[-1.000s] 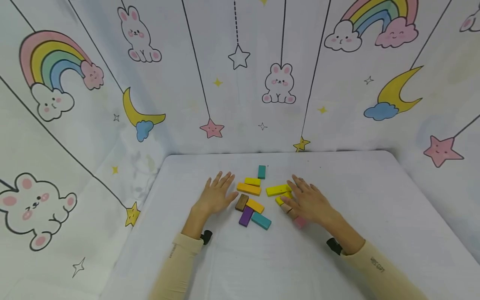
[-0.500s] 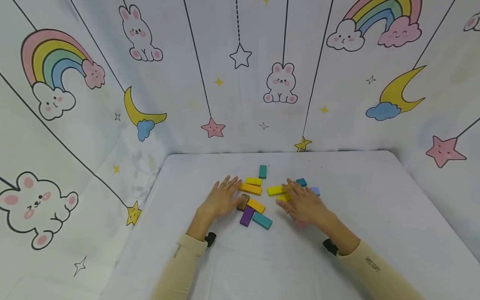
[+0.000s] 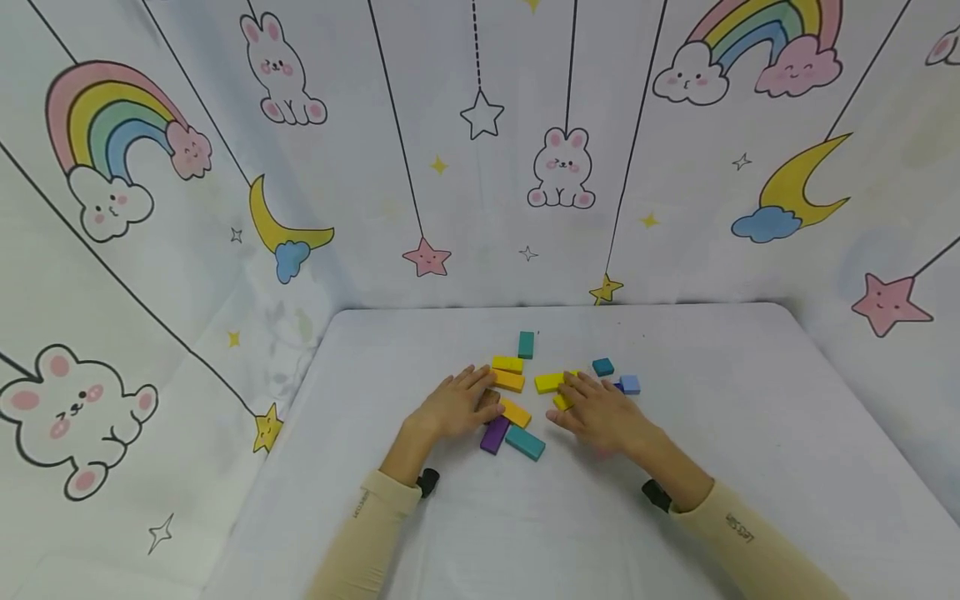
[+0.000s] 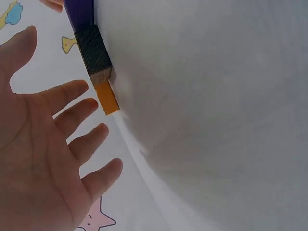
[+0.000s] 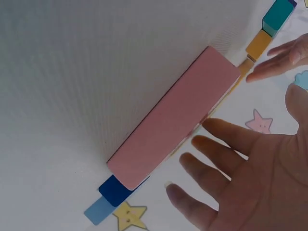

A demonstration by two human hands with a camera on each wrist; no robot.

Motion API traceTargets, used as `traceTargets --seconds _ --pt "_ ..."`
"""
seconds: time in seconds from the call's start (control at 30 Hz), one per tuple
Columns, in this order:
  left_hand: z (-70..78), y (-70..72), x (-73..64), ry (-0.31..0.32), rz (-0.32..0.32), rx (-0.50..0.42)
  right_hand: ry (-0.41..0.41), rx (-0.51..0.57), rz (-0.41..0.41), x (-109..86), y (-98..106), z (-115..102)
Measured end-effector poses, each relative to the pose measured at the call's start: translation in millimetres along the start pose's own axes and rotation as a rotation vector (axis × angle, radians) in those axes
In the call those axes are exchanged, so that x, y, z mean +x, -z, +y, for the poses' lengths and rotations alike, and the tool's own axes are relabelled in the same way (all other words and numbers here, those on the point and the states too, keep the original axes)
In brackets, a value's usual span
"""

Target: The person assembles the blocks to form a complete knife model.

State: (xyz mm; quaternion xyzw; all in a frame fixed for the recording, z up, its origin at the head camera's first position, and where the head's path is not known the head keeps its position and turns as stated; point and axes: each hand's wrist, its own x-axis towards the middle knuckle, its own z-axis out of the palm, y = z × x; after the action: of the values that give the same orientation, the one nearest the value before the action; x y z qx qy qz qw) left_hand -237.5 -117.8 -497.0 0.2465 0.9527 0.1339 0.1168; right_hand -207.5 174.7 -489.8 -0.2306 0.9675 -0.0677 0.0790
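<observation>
My left hand (image 3: 453,406), fingers straight, reaches over the left side of a loose group of wooden blocks. Its fingertips overlap the orange block (image 3: 510,382) and mostly hide a brown block (image 4: 94,50). Close by lie a yellow-orange block (image 3: 516,413), a purple block (image 3: 494,436) and a teal block (image 3: 525,442). My right hand (image 3: 603,412) hovers palm down with spread fingers, partly covering two yellow blocks (image 3: 548,383). Beneath its palm lies a pink block (image 5: 173,118), mostly hidden in the head view. Neither hand grips anything.
Farther back are a green-teal block (image 3: 527,345) and a small yellow block (image 3: 507,364). Past my right fingers sit a dark teal block (image 3: 603,367), a light blue one (image 3: 630,384) and a dark blue one (image 5: 115,190). A patterned curtain (image 3: 502,183) rises behind the white table (image 3: 720,358).
My left hand has moved right, over the brown block and the orange block's end. My right hand has shifted left, uncovering the dark teal and light blue blocks. The blocks appear unmoved.
</observation>
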Motion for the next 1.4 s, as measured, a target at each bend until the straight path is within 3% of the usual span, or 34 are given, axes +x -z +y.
traceTargets --seconds 0.23,0.7,1.4 --pt "3.7 -1.6 -1.7 0.006 -0.036 0.001 -0.015 -0.015 -0.032 0.2 -2.9 -1.2" --pt "10.0 -3.3 -0.4 -0.017 -0.018 0.031 0.006 -0.060 -0.013 0.7 -2.5 -6.4" --pt "11.8 1.6 -5.8 0.062 -0.006 0.095 0.038 -0.093 0.023 9.6 -3.7 -20.7"
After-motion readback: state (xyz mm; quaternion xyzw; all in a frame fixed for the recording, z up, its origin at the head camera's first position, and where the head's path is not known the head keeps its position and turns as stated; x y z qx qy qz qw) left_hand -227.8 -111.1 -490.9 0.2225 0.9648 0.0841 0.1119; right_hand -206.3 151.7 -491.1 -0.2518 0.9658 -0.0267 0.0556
